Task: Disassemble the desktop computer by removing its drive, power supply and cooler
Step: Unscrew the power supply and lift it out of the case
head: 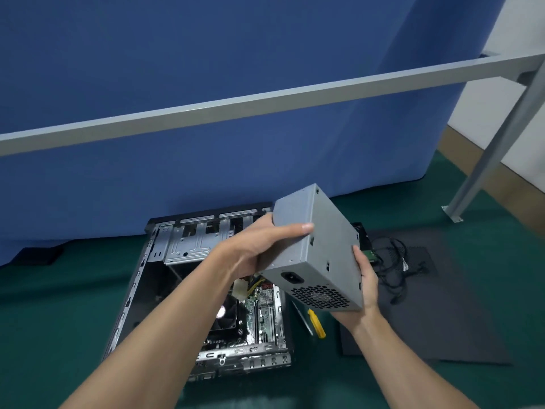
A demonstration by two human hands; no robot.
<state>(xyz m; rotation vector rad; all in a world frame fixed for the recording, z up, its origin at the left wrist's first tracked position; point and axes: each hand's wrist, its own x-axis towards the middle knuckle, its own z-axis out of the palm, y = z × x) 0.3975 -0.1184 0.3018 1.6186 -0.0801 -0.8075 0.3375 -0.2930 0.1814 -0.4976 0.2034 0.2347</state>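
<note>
Holding: 2 hands carried the grey power supply in the air above the right side of the open computer case, tilted, with its socket and fan grille toward the camera.
Left hand: the left hand clasped the unit's far left end, thumb flat along the upper face and fingers hidden beneath, probably taking the weight.
Right hand: the right hand cupped the near right corner from below, thumb pressed on the side wall, steadying the tilt.
Wires: yellow and black wires with a white plug hung under the left hand toward the motherboard; whether any was plugged in could not be told.
Cooler: the cooler sat on the board inside the case, not yet removed.
Drive: a part with a green board lay behind the supply beside loose cables on the dark side panel; likely the drive, mostly hidden.
Screwdriver: a yellow-handled screwdriver lay on the green floor between case and panel, handy for the cooler.
Stage: supply apparently out; cooler left.
Next: setting the unit on the panel seemed sensible, keeping removed parts together.
Risk: trailing wires could snag on the case edge.
</note>
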